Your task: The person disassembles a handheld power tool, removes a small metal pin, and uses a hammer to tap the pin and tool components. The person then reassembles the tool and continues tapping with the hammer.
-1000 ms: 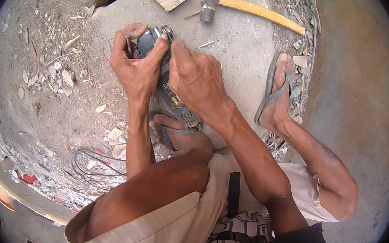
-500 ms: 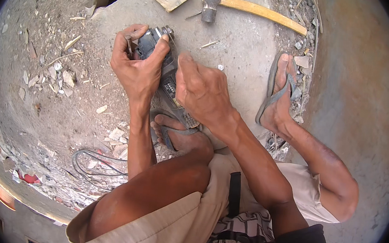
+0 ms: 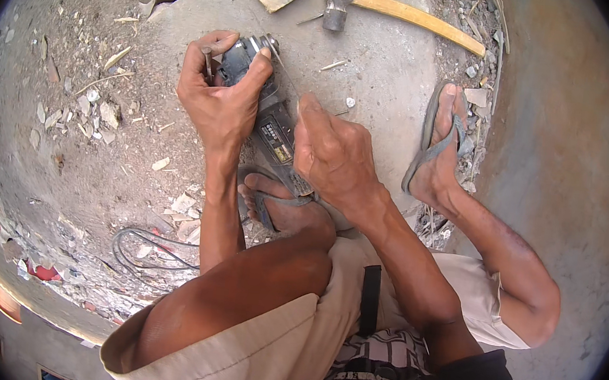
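Head cam: right hand slid back, fingers curled (can't tell on what), baring more angle grinder while left hand grips it.

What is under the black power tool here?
Concrete shows beside the power tool, and the sandalled left foot is near its rear end. What lies directly beneath cannot be seen: the tool's body covers it, helped by the left hand at the front.

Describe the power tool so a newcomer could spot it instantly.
Find the pale slab at upper centre. Over it, the left hand holds the power tool, slanting down toward the sandalled left foot. Its dark, labelled body sets it apart from the wooden-handled hammer.
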`<state>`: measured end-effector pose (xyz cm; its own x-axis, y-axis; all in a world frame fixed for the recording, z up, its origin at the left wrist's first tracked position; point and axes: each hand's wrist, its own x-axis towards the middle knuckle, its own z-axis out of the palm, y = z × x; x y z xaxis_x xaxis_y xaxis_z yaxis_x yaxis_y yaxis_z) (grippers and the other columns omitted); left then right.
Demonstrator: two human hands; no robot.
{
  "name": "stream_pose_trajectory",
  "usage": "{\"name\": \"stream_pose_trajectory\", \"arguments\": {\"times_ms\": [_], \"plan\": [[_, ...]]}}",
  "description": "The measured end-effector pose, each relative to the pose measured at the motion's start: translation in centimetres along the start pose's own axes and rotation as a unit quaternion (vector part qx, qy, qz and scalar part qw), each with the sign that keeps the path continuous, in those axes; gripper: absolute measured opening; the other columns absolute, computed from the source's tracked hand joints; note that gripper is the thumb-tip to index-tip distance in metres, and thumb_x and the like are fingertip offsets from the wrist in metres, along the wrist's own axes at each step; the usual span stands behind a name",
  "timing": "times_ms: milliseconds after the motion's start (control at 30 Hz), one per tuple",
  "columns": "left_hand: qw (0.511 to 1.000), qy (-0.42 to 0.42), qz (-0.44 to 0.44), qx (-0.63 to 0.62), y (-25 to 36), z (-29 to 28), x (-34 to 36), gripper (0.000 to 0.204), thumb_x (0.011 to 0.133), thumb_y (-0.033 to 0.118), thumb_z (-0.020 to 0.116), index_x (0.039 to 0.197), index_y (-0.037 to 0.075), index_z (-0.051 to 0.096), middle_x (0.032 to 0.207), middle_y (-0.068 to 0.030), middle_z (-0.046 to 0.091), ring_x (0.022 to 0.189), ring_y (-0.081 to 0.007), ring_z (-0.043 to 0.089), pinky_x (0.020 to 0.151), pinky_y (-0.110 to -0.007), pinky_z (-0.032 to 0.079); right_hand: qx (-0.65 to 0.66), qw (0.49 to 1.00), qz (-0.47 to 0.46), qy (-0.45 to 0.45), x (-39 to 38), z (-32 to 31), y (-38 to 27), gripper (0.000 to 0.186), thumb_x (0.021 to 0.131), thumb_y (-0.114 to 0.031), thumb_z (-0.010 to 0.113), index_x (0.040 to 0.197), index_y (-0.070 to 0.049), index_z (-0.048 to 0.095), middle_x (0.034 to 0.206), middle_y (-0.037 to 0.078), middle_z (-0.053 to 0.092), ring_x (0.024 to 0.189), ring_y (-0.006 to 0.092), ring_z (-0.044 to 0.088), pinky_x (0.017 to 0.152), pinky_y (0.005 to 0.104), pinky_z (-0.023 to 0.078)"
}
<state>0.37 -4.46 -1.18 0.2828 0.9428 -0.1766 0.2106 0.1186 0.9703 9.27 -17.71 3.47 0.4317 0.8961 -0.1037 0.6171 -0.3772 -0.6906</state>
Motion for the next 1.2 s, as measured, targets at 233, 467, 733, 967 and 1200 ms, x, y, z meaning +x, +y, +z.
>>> {"name": "stream_pose_trajectory", "arguments": {"times_ms": [233, 467, 733, 967, 1200], "plan": [[1.000, 0.001, 0.006, 0.004, -0.2, 0.1, 0.1, 0.035, 0.080, 0.003, 0.089, 0.108, -0.001, 0.067, 0.109, -0.0092, 0.069, 0.090, -0.0124, 0.065, 0.079, -0.027, 0.055, 0.010, 1.000, -0.018, 0.020, 3.0, 0.9, 0.3, 0.029, 0.090, -0.003, 0.066, 0.115, 0.010, 0.059, 0.067, 0.020, 0.065, 0.059, 0.0423, 0.067, 0.052, 0.0509, 0.052], [0.999, 0.008, -0.008, 0.048, 0.6, 0.1, -0.1, 0.041, 0.079, 0.009, 0.092, 0.110, -0.002, 0.067, 0.112, -0.0120, 0.069, 0.095, -0.0153, 0.066, 0.083, -0.030, 0.055, 0.021, 0.999, -0.002, 0.024, 4.5, 1.3, 0.4, 0.021, 0.090, -0.003, 0.066, 0.108, 0.005, 0.061, 0.073, 0.022, 0.069, 0.065, 0.0434, 0.070, 0.054, 0.0513, 0.054], [0.979, 0.170, 0.004, 0.109, -1.5, 1.3, -4.3, 0.057, 0.077, 0.025, 0.097, 0.115, -0.002, 0.063, 0.111, -0.0145, 0.062, 0.103, -0.0269, 0.062, 0.091, -0.041, 0.051, 0.040, 0.999, 0.002, 0.021, 4.6, 1.1, 0.7, 0.016, 0.093, -0.004, 0.067, 0.106, 0.005, 0.063, 0.075, 0.022, 0.070, 0.066, 0.0427, 0.071, 0.053, 0.0504, 0.054], [0.960, 0.184, 0.058, 0.201, -1.0, 1.4, -5.2, 0.040, 0.087, 0.018, 0.089, 0.110, -0.005, 0.066, 0.112, -0.0131, 0.065, 0.101, -0.0202, 0.062, 0.089, -0.034, 0.052, 0.034, 0.998, 0.001, 0.045, 4.0, 1.7, 0.6, 0.020, 0.094, -0.003, 0.067, 0.112, 0.006, 0.066, 0.078, 0.023, 0.070, 0.066, 0.0418, 0.071, 0.054, 0.0482, 0.054], [0.965, 0.171, 0.087, 0.177, -1.1, 1.1, -4.3, 0.033, 0.084, 0.015, 0.088, 0.093, 0.000, 0.060, 0.110, -0.0129, 0.066, 0.103, -0.0305, 0.055, 0.091, -0.047, 0.044, 0.001, 1.000, 0.010, 0.030, 3.5, 1.0, -0.3, 0.024, 0.094, -0.001, 0.067, 0.117, 0.006, 0.067, 0.077, 0.023, 0.068, 0.066, 0.0423, 0.069, 0.054, 0.0472, 0.053]]}}
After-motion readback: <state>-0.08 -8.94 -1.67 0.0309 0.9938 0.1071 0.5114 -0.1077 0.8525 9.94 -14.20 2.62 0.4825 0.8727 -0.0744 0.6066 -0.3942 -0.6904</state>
